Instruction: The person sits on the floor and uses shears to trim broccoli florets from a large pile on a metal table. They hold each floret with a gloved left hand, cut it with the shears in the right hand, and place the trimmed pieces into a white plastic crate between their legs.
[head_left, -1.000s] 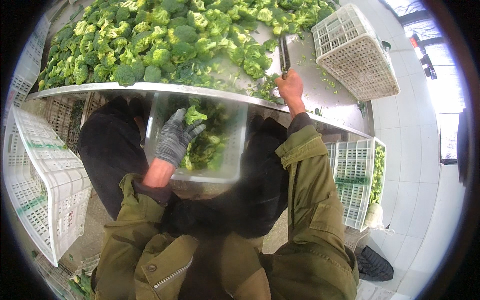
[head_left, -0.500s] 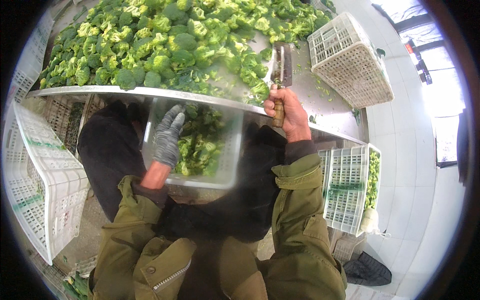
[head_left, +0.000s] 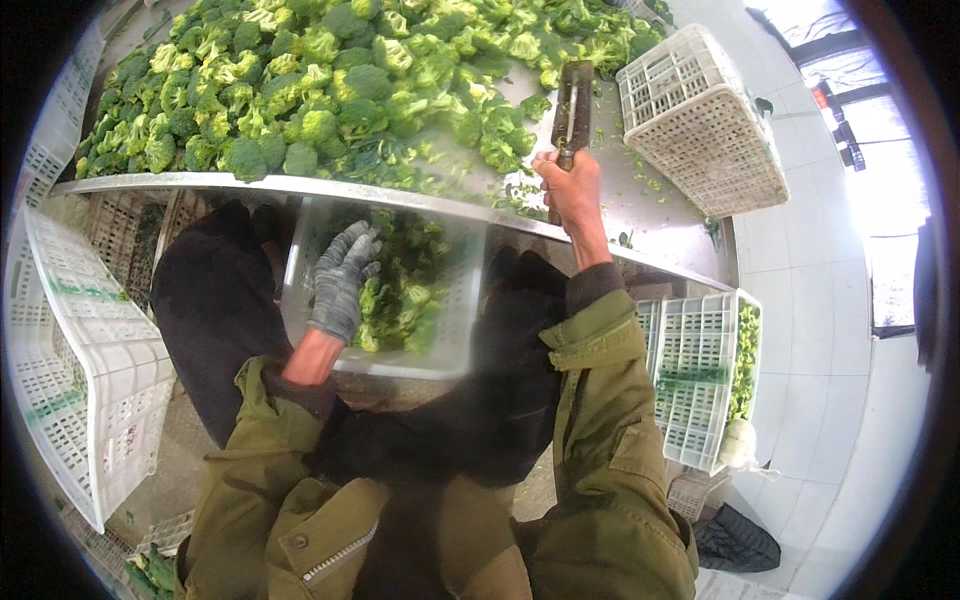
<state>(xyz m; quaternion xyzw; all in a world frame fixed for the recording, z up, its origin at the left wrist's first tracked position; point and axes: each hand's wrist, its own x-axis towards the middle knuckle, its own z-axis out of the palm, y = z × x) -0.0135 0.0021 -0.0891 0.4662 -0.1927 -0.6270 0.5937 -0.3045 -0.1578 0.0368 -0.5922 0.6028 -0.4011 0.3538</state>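
Observation:
My right hand [head_left: 574, 190], bare, is closed round the handle of a broad-bladed knife [head_left: 572, 112]. Its blade points away from me over the metal table. My left hand [head_left: 345, 275], in a grey glove, hangs over the left side of a pale plastic crate [head_left: 455, 362] between my knees. Its fingers are stretched out and slightly curled, with nothing visible in them. Broccoli florets [head_left: 405, 305] lie in that crate, next to the gloved fingers. A large heap of broccoli [head_left: 320, 90] covers much of the tabletop ahead.
The metal table's edge [head_left: 400, 197] runs across in front of me. On its right stands a tilted white crate [head_left: 700, 130]. Another white crate [head_left: 692, 375] holding green pieces is at my right, and an upright white crate [head_left: 120, 360] stands at my left.
The knife has swung to point more directly away, and my right hand has turned with it. My left hand has shifted slightly right and down, its fingers curling a little more.

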